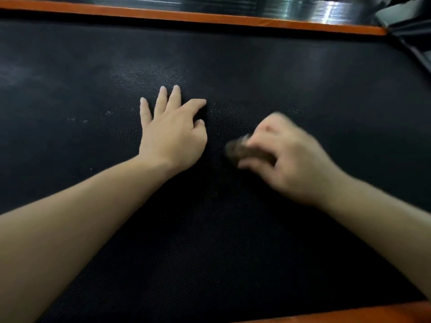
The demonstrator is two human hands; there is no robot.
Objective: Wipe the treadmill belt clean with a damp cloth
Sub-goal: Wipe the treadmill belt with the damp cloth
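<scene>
Pale specks [107,113] dot the black treadmill belt [233,66] at left. The left hand [172,134] lies flat on the belt, fingers spread, holding nothing. Just to its right a small brownish cloth [240,151] is down at the belt, gripped in the curled fingers of the blurred right hand [289,157]

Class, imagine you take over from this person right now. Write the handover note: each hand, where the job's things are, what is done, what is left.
Left hand: flat on the belt, fingers spread, holding nothing.
Right hand: blurred by motion, grips a small brownish cloth against the belt, to the right of the left hand.
Done: unclear; the near part of the belt looks dark and free of specks.
Left: pale specks to the left of the left hand and a dusty haze beyond it, toward the far orange rail.
</scene>
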